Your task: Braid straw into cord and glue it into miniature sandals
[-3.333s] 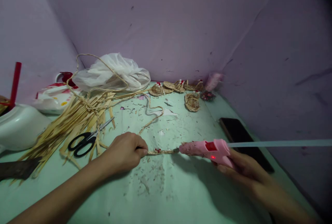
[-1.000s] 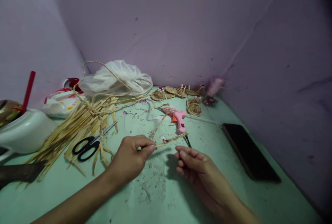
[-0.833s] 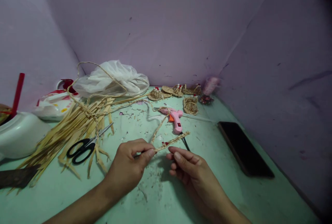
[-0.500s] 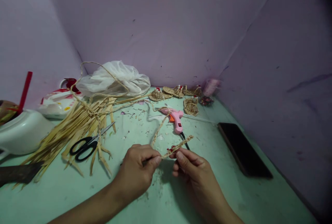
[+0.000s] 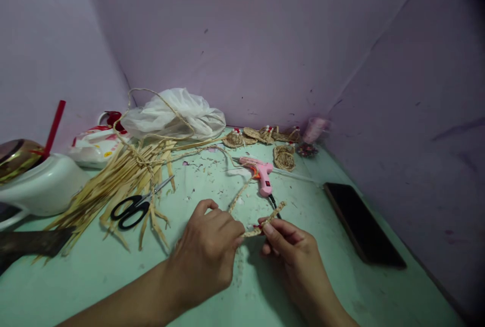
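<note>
My left hand (image 5: pixel 210 248) and my right hand (image 5: pixel 291 248) are both pinched on the end of a braided straw cord (image 5: pixel 265 222) with small red beads, held just above the pale green table (image 5: pixel 227 296). The cord's free tip sticks up to the right, and its long tail (image 5: pixel 237 198) runs away across the table toward the back. A pink glue gun (image 5: pixel 261 174) lies on the table just beyond my hands, its black lead trailing toward them.
Black-handled scissors (image 5: pixel 131 208) lie on a bundle of straw strips (image 5: pixel 113 185) at the left. A white plastic bag (image 5: pixel 176 114), woven straw discs (image 5: pixel 265 137), a dark phone (image 5: pixel 364 223), a white vessel (image 5: pixel 41 190) and purple walls ring the space.
The right hand put the glue gun down at the back, came to the cord and pinched it. Both hands drew closer together and toward me.
</note>
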A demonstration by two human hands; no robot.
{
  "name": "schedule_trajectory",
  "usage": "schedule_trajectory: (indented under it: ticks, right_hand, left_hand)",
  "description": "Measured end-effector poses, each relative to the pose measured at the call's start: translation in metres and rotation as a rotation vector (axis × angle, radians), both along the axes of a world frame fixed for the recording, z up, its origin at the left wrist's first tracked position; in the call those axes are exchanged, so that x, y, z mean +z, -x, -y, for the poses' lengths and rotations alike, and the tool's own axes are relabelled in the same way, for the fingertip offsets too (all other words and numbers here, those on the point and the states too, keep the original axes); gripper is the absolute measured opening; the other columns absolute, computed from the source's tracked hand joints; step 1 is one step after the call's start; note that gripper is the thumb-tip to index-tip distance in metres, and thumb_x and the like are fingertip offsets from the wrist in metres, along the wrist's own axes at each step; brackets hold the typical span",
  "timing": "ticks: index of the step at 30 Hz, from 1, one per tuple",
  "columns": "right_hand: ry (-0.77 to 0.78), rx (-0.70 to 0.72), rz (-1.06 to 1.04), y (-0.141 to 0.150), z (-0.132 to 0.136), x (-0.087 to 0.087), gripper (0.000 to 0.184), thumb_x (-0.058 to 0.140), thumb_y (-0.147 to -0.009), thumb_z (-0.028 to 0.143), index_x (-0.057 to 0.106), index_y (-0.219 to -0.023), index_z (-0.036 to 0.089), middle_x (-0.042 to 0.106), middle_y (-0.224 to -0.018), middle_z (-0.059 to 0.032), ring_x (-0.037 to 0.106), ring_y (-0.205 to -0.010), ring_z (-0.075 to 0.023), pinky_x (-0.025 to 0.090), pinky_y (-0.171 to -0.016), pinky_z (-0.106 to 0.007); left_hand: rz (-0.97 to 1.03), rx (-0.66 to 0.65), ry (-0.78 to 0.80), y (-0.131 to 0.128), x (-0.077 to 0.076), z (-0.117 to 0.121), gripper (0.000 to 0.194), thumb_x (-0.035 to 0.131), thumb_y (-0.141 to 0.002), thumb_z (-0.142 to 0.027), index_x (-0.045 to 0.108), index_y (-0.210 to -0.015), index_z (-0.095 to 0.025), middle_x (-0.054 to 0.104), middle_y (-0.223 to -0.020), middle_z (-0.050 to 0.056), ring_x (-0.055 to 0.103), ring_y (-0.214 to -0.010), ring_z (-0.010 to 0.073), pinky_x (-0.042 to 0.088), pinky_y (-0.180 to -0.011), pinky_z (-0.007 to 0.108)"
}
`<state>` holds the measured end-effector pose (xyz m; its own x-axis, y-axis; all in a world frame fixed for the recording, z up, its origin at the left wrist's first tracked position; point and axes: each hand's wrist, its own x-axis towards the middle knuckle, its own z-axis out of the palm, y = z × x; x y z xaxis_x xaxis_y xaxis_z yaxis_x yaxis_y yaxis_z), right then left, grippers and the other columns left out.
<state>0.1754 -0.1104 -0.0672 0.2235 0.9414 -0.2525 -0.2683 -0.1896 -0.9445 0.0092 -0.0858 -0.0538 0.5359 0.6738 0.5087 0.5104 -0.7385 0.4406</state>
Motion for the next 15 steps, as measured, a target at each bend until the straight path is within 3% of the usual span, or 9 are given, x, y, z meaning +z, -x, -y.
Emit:
schedule_trajectory:
  ticks: [6, 15]
  right_hand:
    - [-0.017, 0.142, 0.081, -0.0057, -0.0001, -0.0005, 0.023, 0.074, -0.062, 0.034, 0.07, -0.07, 0.013, 0.06, -0.059, -0.0001, 0.049, -0.046, -0.0073, 0.036, -0.048, -0.019]
    - [-0.034, 0.425, 0.284, -0.0076, 0.0019, 0.0054, 0.021, 0.062, -0.073, 0.033, 0.07, -0.069, 0.014, 0.054, -0.057, 0.0008, 0.043, -0.053, -0.0095, 0.032, -0.052, -0.021]
  left_hand:
    - [-0.13, -0.022, -0.203, 0.0025, 0.0053, -0.0024, 0.018, 0.047, -0.071, -0.004, 0.059, -0.075, -0.016, 0.057, -0.068, 0.003, 0.049, -0.064, 0.0156, 0.033, -0.086, 0.045]
    - [-0.128, -0.052, -0.219, 0.0029, 0.0088, -0.0033, 0.015, 0.048, -0.071, -0.007, 0.059, -0.075, -0.016, 0.057, -0.068, 0.003, 0.05, -0.066, 0.0157, 0.031, -0.092, 0.049]
